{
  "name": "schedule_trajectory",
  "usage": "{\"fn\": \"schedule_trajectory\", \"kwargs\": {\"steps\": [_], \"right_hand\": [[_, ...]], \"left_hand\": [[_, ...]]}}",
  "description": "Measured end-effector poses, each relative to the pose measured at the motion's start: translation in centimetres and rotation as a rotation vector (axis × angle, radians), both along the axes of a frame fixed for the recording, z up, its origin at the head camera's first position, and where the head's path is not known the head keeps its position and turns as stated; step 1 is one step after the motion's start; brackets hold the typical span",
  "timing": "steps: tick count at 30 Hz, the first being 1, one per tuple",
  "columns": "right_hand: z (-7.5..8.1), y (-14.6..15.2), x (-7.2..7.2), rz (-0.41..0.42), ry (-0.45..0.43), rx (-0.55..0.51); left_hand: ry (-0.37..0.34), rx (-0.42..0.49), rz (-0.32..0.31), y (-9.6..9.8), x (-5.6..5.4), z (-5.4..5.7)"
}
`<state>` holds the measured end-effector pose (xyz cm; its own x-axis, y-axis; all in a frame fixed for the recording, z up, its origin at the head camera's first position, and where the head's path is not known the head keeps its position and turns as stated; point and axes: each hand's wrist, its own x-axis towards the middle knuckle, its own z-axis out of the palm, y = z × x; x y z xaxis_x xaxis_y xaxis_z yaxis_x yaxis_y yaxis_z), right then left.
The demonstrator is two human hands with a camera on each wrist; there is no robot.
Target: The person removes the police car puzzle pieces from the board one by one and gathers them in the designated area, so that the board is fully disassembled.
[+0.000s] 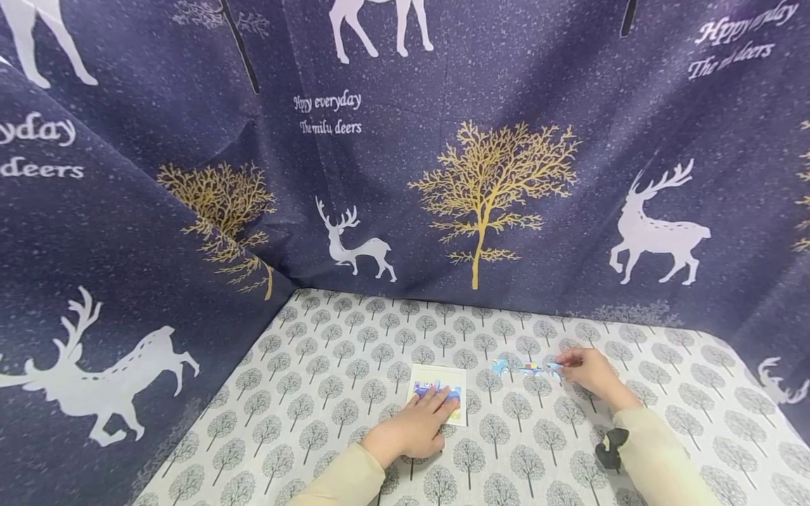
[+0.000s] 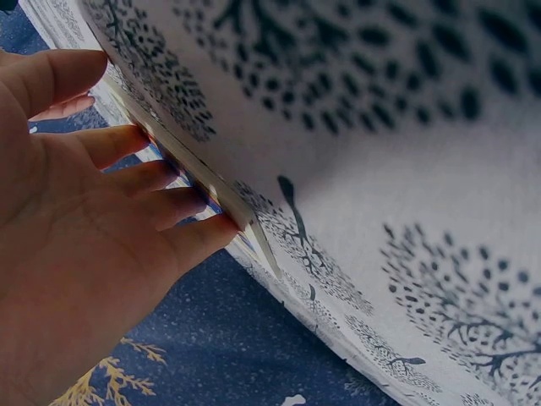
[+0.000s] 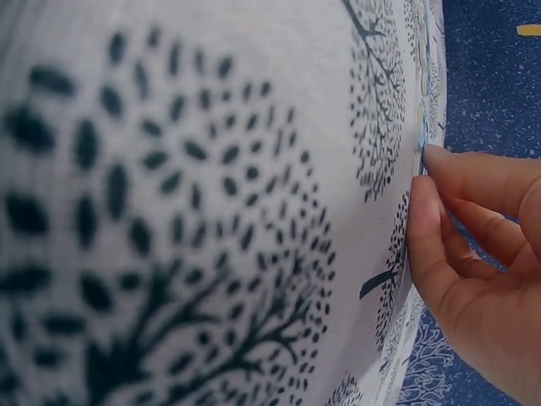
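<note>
On the bench's tree-printed cloth, your left hand rests its extended fingers on a pale-bordered board framing a blue print; only the left wrist view shows its thin edge. Rightward lie flat, multicoloured pieces. Your right hand has thumb and forefinger at their right end; you cannot tell whether it grips one.

We are seeing a tree-print tablecloth of matt, woven-looking cloth. The deer-print curtain is also appearing as matt cloth, with soft creases. The framed picture board is looking like smooth cardboard or thin wood; we are not managing to tell which. The sleeve is showing matt fabric.
</note>
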<state>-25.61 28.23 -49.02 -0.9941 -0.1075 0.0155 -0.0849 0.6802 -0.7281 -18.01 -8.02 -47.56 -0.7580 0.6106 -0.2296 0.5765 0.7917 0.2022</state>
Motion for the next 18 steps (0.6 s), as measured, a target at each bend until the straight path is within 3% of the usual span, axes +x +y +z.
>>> {"fn": "schedule_trajectory", "kwargs": {"steps": [8, 18], "right_hand": [[0.6, -0.4, 0.2, -0.029, 0.003, -0.018], [1.3, -2.3, -0.1, -0.007, 0.119, -0.001]], "left_hand": [[0.001, 0.000, 0.001, 0.1, -0.1, 0.2], [-0.002, 0.008, -0.010, -0.1, 0.0, 0.1]]}}
